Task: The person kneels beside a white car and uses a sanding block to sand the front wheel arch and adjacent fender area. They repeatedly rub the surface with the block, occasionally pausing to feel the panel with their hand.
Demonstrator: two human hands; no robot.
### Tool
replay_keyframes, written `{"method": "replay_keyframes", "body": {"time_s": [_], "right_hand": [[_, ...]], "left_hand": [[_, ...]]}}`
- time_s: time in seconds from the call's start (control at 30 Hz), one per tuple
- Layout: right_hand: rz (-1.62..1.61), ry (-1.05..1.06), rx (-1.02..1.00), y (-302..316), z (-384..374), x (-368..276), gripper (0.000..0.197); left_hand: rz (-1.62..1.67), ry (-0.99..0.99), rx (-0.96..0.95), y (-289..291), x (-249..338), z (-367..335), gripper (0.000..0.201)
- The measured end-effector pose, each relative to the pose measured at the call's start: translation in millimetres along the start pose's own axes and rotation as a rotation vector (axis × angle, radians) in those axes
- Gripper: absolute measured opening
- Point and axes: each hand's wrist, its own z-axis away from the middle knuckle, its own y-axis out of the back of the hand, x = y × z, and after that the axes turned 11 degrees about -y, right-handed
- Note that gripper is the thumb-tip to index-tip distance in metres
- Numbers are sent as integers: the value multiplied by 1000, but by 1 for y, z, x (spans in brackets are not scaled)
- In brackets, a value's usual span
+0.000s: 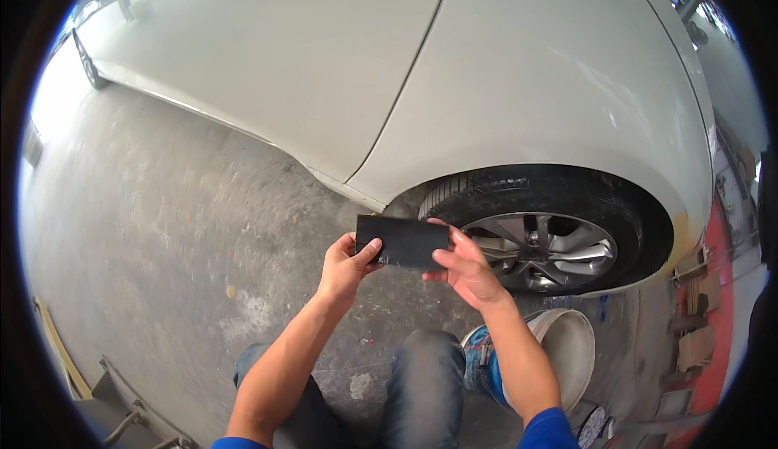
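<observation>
Between my two hands is a black rectangular sheet [409, 242], flat and matte like sandpaper, held up in front of the car's wheel. My left hand [347, 267] grips its left end, with the thumb pressed on the front face and the fingers behind. At the right end, my right hand [463, 267] has its thumb and fingers around the edge. Some of the fingers are hidden behind the sheet. Beyond it stands a pale car body [519, 100], with a door seam running down to the sill. The black tyre [640, 230] surrounds a silver alloy wheel [559, 246].
A whitish bucket [571, 352] lies tilted by my right forearm, with a blue patterned side. Grey concrete floor [178, 230] spreads to the left. Boxes [698, 348] and other items line the red strip at right. Metal parts [121, 416] lie at lower left.
</observation>
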Motion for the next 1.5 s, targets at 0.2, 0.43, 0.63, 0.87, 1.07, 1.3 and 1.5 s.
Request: {"method": "replay_keyframes", "body": {"time_s": [0.2, 0.43, 0.63, 0.87, 1.07, 1.3, 1.5], "right_hand": [[22, 17, 110, -13, -19, 26, 36], [747, 553, 386, -33, 19, -80, 26], [2339, 1446, 318, -73, 48, -233, 42], [2873, 1058, 120, -38, 26, -227, 61], [2894, 1106, -193, -22, -70, -164, 58], [2872, 1044, -282, -51, -62, -174, 55], [2935, 1010, -322, -31, -115, -126, 53]], "left_hand": [[366, 53, -104, -36, -17, 7, 19], [199, 114, -301, -34, -2, 13, 25], [-67, 110, -267, -26, 13, 18, 29], [-341, -94, -62, 0, 42, 77, 25], [-516, -242, -19, -4, 71, 106, 28], [-647, -248, -38, 17, 88, 119, 30], [-691, -315, -49, 23, 87, 117, 30]]}}
